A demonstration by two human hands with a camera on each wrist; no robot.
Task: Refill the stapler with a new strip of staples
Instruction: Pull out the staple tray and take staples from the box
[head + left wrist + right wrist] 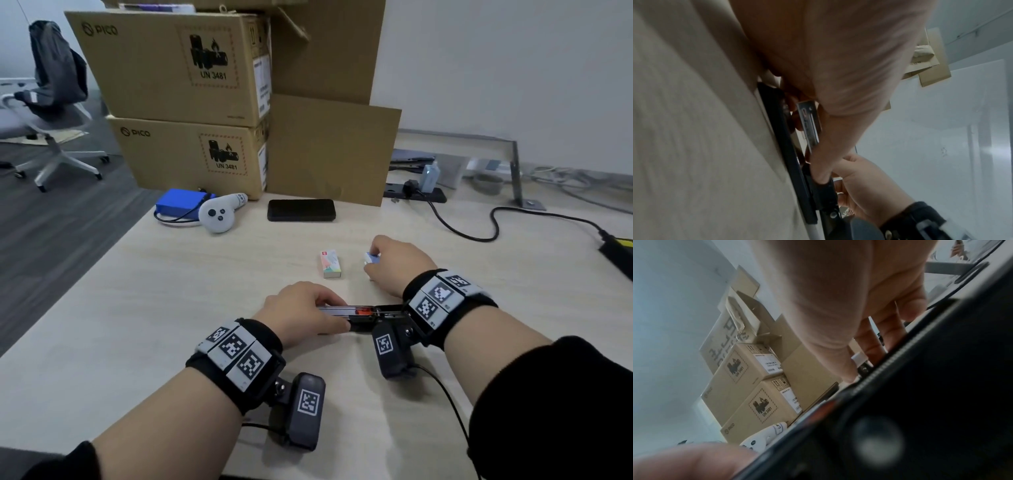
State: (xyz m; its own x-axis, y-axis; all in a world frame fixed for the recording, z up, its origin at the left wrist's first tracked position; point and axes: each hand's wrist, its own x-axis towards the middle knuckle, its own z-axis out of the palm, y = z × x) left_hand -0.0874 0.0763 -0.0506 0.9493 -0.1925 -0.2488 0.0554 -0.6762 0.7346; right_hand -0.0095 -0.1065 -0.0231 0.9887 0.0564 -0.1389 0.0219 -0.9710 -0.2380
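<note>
A black stapler [363, 315] lies folded open on the pale wooden table [171, 308], its metal magazine [337, 310] facing up with an orange pusher inside. My left hand [305, 313] grips the magazine end, thumb on the near side. The left wrist view shows the black base [791, 146], the metal rail [809, 120] and my left thumb [824, 162] pressed on it. Farther back, my right hand [390, 263] curls round a small blue and white staple box [371, 257]. A second staple box [330, 263], pink and green, lies just to its left. The stapler's dark lid [920, 402] fills the right wrist view.
Stacked cardboard boxes [185, 102] stand at the table's back left. In front of them lie a black phone [301, 210], a white controller [219, 214] and a blue pack [181, 204]. A power strip [414, 193] and black cable [493, 222] run at the back right. An office chair [51, 102] is off to the left.
</note>
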